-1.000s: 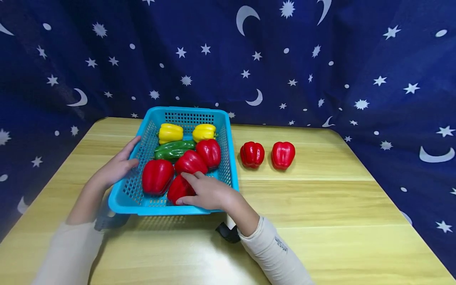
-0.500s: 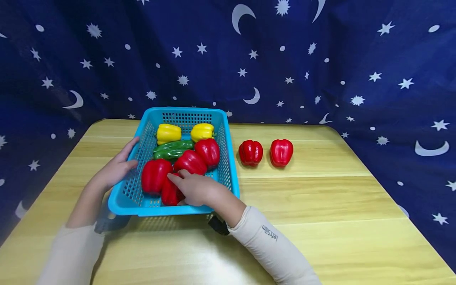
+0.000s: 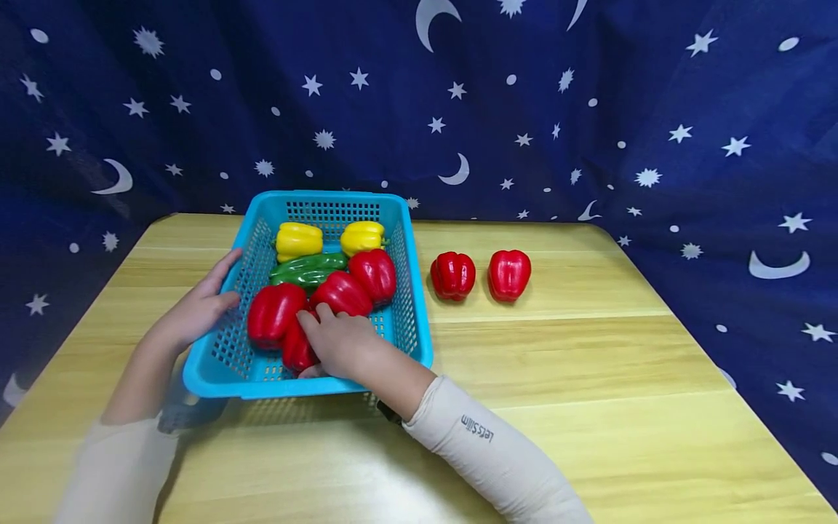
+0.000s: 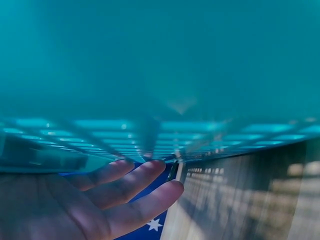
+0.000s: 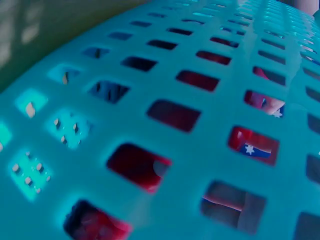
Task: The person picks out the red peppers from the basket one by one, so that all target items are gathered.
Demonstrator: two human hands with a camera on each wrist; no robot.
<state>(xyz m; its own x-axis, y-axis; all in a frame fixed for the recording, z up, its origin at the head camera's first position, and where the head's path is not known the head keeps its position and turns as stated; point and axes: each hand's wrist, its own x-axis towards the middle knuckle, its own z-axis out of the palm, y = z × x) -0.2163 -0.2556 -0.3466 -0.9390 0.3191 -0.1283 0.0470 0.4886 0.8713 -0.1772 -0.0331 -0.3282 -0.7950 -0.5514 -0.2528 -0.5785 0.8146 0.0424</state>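
Note:
In the head view a blue plastic basket (image 3: pixel 420 291) stands tilted above the table. My left hand (image 3: pixel 196 309) holds its left side, thumb over the rim and fingers outside; the left wrist view shows those fingers (image 4: pixel 145 200) under the blue wall. Inside, my right hand (image 3: pixel 343 346) grips a red bell pepper (image 3: pixel 297 351) near the front, partly hiding it. Other red bell peppers touch or lie close to it: one at left (image 3: pixel 275 313), one behind (image 3: pixel 345 291), one at right (image 3: pixel 374 275). The right wrist view shows mostly the basket's slotted wall (image 5: pixel 165 135).
Green peppers (image 3: pixel 309 271) lie across the basket's middle, with a yellow bell pepper (image 3: pixel 299 241) and another yellow pepper (image 3: pixel 362 237) behind. Right of the basket, two red bell peppers (image 3: pixel 453 276) sit on the wooden table (image 3: pixel 589 378). A starry blue curtain (image 3: pixel 556 109) hangs behind.
My right hand has shifted the gripped red bell pepper left, up against the left red one. The left hand keeps its hold on the basket. The head view has turned slightly.

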